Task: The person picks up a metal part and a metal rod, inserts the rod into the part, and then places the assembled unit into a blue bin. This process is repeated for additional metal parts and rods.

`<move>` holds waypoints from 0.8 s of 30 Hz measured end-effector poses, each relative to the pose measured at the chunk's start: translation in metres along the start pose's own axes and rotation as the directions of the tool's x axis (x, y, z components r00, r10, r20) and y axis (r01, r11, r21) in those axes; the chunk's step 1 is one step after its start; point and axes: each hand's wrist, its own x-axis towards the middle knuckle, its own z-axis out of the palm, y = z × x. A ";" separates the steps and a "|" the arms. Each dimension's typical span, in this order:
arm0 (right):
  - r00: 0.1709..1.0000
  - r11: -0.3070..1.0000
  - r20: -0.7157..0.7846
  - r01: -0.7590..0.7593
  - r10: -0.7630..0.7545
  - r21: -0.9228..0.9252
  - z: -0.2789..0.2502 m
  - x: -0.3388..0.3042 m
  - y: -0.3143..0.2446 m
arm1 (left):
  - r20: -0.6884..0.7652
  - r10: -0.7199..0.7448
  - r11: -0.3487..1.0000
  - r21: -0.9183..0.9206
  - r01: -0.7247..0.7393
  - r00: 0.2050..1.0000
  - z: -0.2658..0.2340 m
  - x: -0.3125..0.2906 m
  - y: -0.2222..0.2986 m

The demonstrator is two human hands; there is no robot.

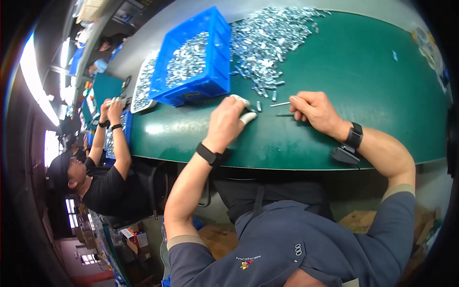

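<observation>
My left hand (225, 120) has white covers on thumb and forefinger, with a small metal piece (252, 110) between their tips, partly hidden. Just right of those fingertips, another small shiny metal piece (258, 106) lies on the green tabletop (363, 71). My right hand (316, 113) is closed around a thin metal rod (280, 104), which points left toward the left fingertips. Beyond both hands spreads a large heap of small silvery metal pieces (267, 43), and one stray piece (274, 95) lies at its near edge.
A blue bin (220, 52) full of metal pieces stands left of the heap, beside a white tray (136, 98) of similar pieces. To the left, a co-worker in black (110, 186) works at the same table. Clear plastic bags (428, 50) lie at the far right edge.
</observation>
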 end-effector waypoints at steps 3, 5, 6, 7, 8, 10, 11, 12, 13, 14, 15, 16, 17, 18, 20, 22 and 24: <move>1.000 1.000 -0.010 0.000 0.000 0.027 0.001 -0.006 0.006 | -0.079 0.016 1.000 -0.002 -0.016 0.997 0.006 -0.013 0.004; 1.000 1.000 0.021 0.006 -0.007 0.027 0.000 -0.013 0.001 | -0.040 0.027 0.999 -0.022 -0.028 0.999 0.007 -0.013 0.003; 0.999 0.999 0.017 -0.031 0.031 0.022 -0.002 -0.016 -0.002 | -0.049 0.029 0.999 -0.012 -0.030 0.998 0.004 -0.013 0.007; 1.000 0.999 0.016 -0.025 0.024 0.020 -0.002 -0.014 -0.003 | -0.021 0.011 0.999 -0.033 -0.011 1.000 0.004 -0.014 0.011; 0.999 1.000 0.030 -0.020 0.020 0.002 -0.001 -0.013 0.000 | 0.011 -0.006 0.998 -0.060 0.007 1.000 0.006 -0.015 0.015; 0.998 0.999 0.045 -0.035 0.036 -0.038 -0.004 -0.013 0.006 | 0.057 -0.012 0.993 -0.114 0.019 0.998 0.010 -0.014 0.011; 0.997 0.998 0.071 -0.007 0.011 -0.058 -0.005 -0.013 0.004 | -0.003 0.017 0.998 -0.059 -0.017 1.000 0.006 -0.015 0.007; 0.995 0.998 0.099 0.008 -0.001 -0.069 0.000 -0.006 0.000 | -0.051 0.042 0.999 -0.009 -0.042 0.998 0.003 -0.019 0.004; 0.995 0.998 0.101 0.026 -0.021 -0.049 0.001 -0.003 -0.001 | -0.053 0.043 0.999 -0.029 -0.045 0.998 0.002 -0.018 0.000; 0.994 0.999 0.101 0.046 -0.042 -0.028 0.001 -0.003 -0.002 | -0.055 0.044 0.998 -0.048 -0.046 0.998 0.003 -0.018 0.000; 0.994 0.999 0.107 0.033 -0.030 -0.025 0.006 -0.006 -0.006 | -0.022 -0.051 0.986 -0.161 0.047 0.998 0.001 -0.024 0.007; 0.993 0.999 0.111 0.045 -0.042 -0.025 0.006 -0.002 -0.009 | 0.006 -0.133 0.959 -0.252 0.131 0.991 0.001 -0.020 0.012; 0.995 0.999 0.097 0.018 -0.015 -0.030 0.005 -0.004 -0.006 | 0.024 -0.129 0.952 -0.275 0.131 0.991 0.005 -0.018 0.019; 0.994 0.999 0.105 0.018 -0.015 -0.027 0.003 -0.002 -0.005 | 0.031 -0.135 0.945 -0.296 0.138 0.990 0.006 -0.016 0.025; 0.992 0.999 0.125 0.033 -0.030 -0.018 -0.001 -0.003 -0.004 | 0.038 -0.131 0.938 -0.319 0.136 0.991 0.009 -0.010 0.033; 0.991 1.000 0.134 0.026 -0.024 -0.013 -0.001 -0.008 -0.001 | 0.021 -0.170 0.924 -0.343 0.167 0.985 0.008 -0.011 0.044; 0.988 1.000 0.152 0.020 -0.019 -0.002 0.001 -0.011 0.000 | 0.004 -0.189 0.921 -0.346 0.179 0.982 0.007 -0.011 0.050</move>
